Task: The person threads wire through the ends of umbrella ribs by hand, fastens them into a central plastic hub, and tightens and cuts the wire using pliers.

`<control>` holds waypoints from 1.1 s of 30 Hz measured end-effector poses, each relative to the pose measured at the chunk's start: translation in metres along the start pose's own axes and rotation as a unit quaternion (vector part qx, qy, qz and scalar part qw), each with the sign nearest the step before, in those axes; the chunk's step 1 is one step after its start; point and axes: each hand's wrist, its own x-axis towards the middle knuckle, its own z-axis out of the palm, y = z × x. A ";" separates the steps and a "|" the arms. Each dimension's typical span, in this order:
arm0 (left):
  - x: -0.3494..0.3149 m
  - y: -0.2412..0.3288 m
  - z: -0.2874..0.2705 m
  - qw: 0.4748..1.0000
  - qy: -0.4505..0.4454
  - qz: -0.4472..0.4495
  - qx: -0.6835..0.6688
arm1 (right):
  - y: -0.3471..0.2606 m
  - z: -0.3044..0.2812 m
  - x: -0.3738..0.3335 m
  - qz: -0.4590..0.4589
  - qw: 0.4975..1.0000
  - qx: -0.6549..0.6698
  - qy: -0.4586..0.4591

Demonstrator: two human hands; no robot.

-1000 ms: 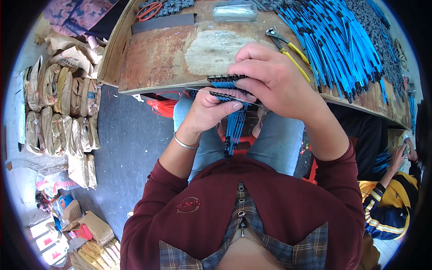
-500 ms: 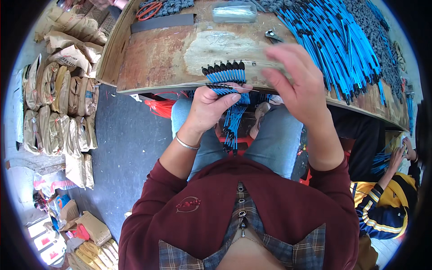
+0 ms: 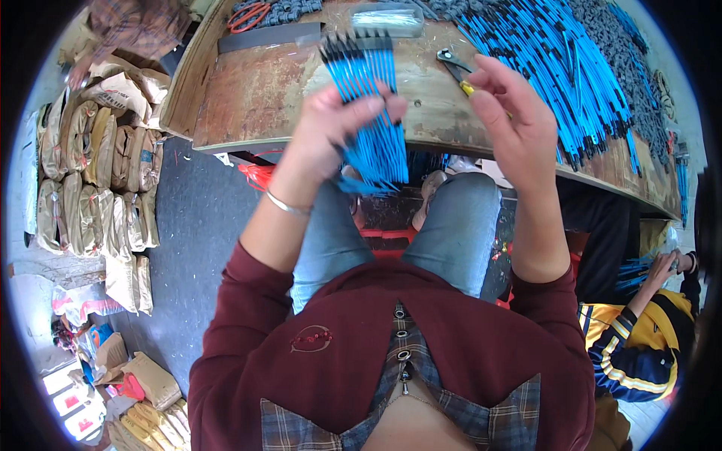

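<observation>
My left hand (image 3: 320, 124) grips a fanned row of thin blue strips (image 3: 380, 146) with black tips, held over the table's near edge. The black ends point away from me and the blue lengths hang toward my lap. My left hand is blurred by motion. To the right, my right hand (image 3: 523, 124) is raised over the table edge, fingers bent and apart, with nothing seen in it. Just beyond its fingertips lie pliers (image 3: 453, 66) with yellow on the handle, partly hidden by the hand.
A big pile of blue strips with black ends (image 3: 553, 83) covers the table's right side, beside grey chain-like pieces (image 3: 613, 52). At the back sit a clear box (image 3: 387, 21) of thin white pieces and orange-handled scissors (image 3: 248, 16). Brown paper sacks (image 3: 98, 150) stand left; a co-worker (image 3: 639, 338) sits right.
My left hand has lifted and turned the strips up and away, over the table. My right hand has moved slightly right and down. A person in plaid has appeared at the upper left.
</observation>
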 end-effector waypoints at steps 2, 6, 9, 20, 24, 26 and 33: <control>0.019 0.022 -0.008 0.998 0.000 -0.031 -0.062 | -0.002 -0.006 0.000 -0.028 0.998 0.022 0.045; 0.040 0.058 -0.017 0.994 -0.051 0.054 -0.078 | -0.006 -0.015 0.003 -0.070 0.992 0.032 0.104; 0.039 0.064 -0.014 0.994 0.000 0.111 0.002 | 0.003 -0.013 0.010 -0.082 0.990 0.019 0.116; -0.058 -0.007 -0.027 0.832 -0.245 0.249 0.432 | 0.097 0.059 0.136 -0.062 0.979 -0.183 -0.064; -0.023 -0.008 -0.025 0.880 -0.207 0.299 0.307 | 0.176 0.099 0.165 -0.138 0.934 -0.291 -0.154; -0.020 -0.015 -0.029 0.891 -0.189 0.289 0.296 | 0.201 0.122 0.175 -0.106 0.913 -0.319 -0.233; -0.019 -0.021 -0.032 0.890 -0.146 0.354 0.249 | 0.190 0.156 0.182 -0.022 0.888 -0.389 -0.243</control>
